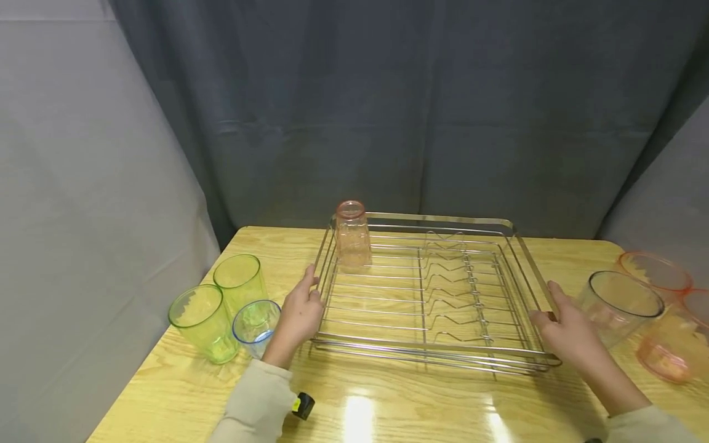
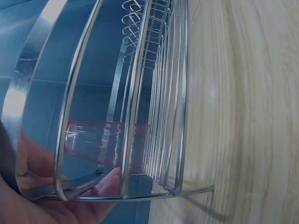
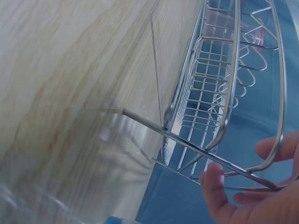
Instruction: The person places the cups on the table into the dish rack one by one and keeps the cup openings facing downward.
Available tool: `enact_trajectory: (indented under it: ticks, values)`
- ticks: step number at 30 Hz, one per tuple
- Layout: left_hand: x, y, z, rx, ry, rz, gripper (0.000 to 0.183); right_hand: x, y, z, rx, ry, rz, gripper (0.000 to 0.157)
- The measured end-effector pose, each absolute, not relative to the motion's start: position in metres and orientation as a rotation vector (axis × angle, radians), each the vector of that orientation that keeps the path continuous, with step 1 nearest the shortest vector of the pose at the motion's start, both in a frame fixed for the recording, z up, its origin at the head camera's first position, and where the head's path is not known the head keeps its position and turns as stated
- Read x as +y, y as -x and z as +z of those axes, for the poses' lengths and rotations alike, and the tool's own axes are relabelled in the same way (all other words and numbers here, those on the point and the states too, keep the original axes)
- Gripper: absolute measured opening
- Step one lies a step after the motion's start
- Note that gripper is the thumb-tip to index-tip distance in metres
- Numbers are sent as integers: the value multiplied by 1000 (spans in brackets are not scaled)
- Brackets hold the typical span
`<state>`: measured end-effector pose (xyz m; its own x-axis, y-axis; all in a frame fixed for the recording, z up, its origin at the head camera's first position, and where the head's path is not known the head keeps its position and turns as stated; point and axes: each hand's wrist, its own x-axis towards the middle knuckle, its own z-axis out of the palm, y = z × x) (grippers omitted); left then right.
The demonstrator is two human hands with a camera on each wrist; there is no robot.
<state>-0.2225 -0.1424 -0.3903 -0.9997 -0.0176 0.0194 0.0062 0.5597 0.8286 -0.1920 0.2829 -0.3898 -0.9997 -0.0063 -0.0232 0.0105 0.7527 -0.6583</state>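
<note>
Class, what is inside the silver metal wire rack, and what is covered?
In the rack, far left corner, stands a translucent pink tumbler. The left hand and right hand cover bits of the rack's rim.

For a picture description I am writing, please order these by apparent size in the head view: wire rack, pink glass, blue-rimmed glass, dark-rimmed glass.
1. Wire rack
2. Dark-rimmed glass
Below, unranked: pink glass and blue-rimmed glass; they look close, and the latter's nearness makes it unsure.

Legible lettering, brands, numbers, signs: none. Small black object [image 1: 306, 407] beside the left pale cloth sleeve [image 1: 252, 399]: bears a bright yellow patch [image 1: 296, 404]; any marking there is too small to read.
</note>
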Motion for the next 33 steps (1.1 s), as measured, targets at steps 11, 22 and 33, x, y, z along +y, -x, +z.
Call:
enact_trajectory:
  ticks: [11, 22, 33]
  values:
    - [-143, 223, -389, -2770, -15, -1470, 59, 282, 177, -375, 3408, 202, -948, 75]
    - [-143, 223, -389, -2755, -5, -1484, 59, 330, 173, -345, 3586, -16, -752, 57]
    - [-144, 223, -391, -2743, -49, -1513, 60, 363, 183, -358, 3580, -84, -617, 60]
